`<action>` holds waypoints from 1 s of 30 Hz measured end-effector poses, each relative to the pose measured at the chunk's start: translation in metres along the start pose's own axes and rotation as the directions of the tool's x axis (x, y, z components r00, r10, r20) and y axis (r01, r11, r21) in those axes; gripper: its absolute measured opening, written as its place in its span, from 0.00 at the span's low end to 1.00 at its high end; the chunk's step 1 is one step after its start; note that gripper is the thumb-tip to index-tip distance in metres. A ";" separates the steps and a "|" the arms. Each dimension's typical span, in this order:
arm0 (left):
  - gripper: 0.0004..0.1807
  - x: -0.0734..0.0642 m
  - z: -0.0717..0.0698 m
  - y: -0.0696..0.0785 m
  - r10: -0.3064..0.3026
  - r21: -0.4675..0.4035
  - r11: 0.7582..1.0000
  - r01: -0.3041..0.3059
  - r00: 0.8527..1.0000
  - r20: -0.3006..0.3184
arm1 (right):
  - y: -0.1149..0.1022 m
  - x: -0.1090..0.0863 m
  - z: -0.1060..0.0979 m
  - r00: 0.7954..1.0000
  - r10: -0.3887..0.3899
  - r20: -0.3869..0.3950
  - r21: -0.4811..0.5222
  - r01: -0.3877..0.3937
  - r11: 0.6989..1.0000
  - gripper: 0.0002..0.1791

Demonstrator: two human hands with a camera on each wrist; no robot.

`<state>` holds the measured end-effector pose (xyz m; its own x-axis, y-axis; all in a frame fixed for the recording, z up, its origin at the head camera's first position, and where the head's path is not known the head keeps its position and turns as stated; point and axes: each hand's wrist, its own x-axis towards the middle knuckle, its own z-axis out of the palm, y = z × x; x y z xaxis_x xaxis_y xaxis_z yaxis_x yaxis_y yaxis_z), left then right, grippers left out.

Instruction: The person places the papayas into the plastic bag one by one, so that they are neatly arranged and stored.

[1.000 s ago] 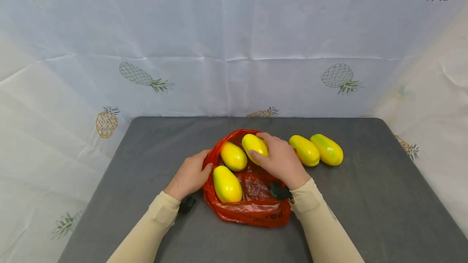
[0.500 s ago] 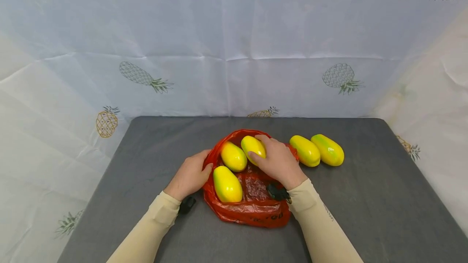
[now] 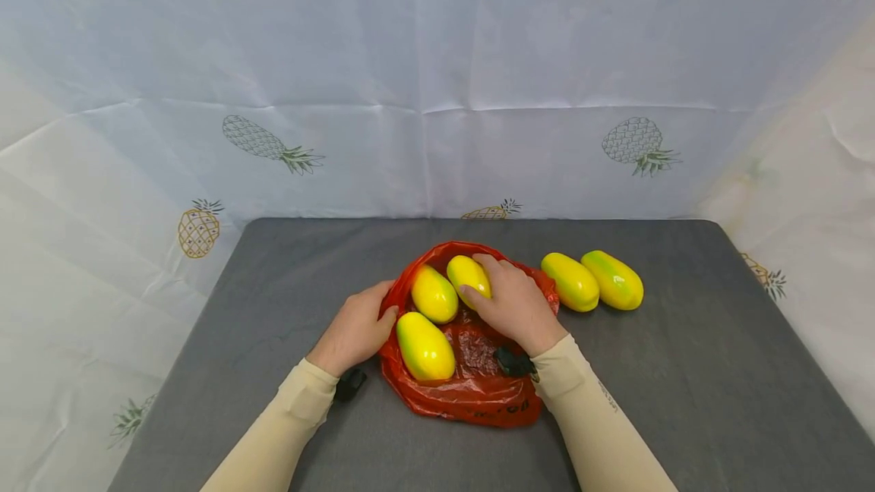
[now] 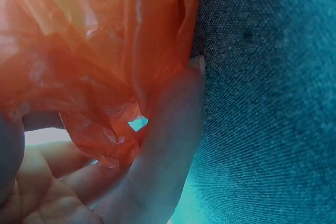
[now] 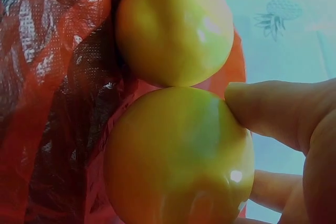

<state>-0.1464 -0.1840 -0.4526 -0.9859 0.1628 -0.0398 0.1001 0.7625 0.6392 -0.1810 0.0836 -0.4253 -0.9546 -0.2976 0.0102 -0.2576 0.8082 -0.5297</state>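
A red plastic bag (image 3: 472, 401) lies on the table with its mouth spread open. My left hand (image 3: 355, 329) grips its left rim; the left wrist view shows the thin plastic (image 4: 100, 77) bunched between thumb and fingers. Over the bag's far side, my right hand (image 3: 516, 302) holds a yellow papaya (image 3: 468, 276) between thumb and fingers. Two more papayas rest inside the bag at the left, an upper one (image 3: 434, 294) and a lower one (image 3: 425, 348). In the right wrist view the held papaya (image 5: 178, 161) appears right against another papaya (image 5: 173, 30).
Two other papayas lie side by side on the grey table (image 3: 697, 386), just right of the bag: a nearer one (image 3: 570, 282) and a greener-tipped one (image 3: 612, 280). Behind the table hangs a white cloth (image 3: 437, 158) printed with pineapples.
My right hand has shifted slightly left and down with its papaya, closer to the papaya at the upper left. The left hand stays at the bag's rim.
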 end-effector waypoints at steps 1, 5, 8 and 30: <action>0.25 0.000 0.000 0.000 0.001 0.001 1.000 -0.001 1.000 -0.001 | 0.000 0.000 0.000 1.000 -0.001 -0.002 -0.001 0.001 1.000 0.39; 0.24 0.000 0.000 0.000 0.008 0.007 1.000 -0.008 1.000 -0.005 | 0.002 0.002 0.002 1.000 0.001 -0.005 -0.003 -0.001 1.000 0.39; 0.24 0.000 0.000 0.000 0.013 0.010 1.000 -0.013 1.000 -0.006 | 0.003 0.003 0.003 1.000 0.006 -0.003 -0.010 -0.006 1.000 0.39; 0.24 0.000 -0.002 0.000 0.023 0.003 1.000 -0.023 1.000 0.002 | 0.004 0.007 0.009 0.999 0.037 0.011 -0.032 -0.036 0.999 0.40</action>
<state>-0.1463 -0.1855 -0.4512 -0.9830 0.1814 -0.0270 0.1229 0.7605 0.6376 -0.1874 0.0798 -0.4353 -0.9618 -0.2733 -0.0183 -0.2275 0.8344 -0.5020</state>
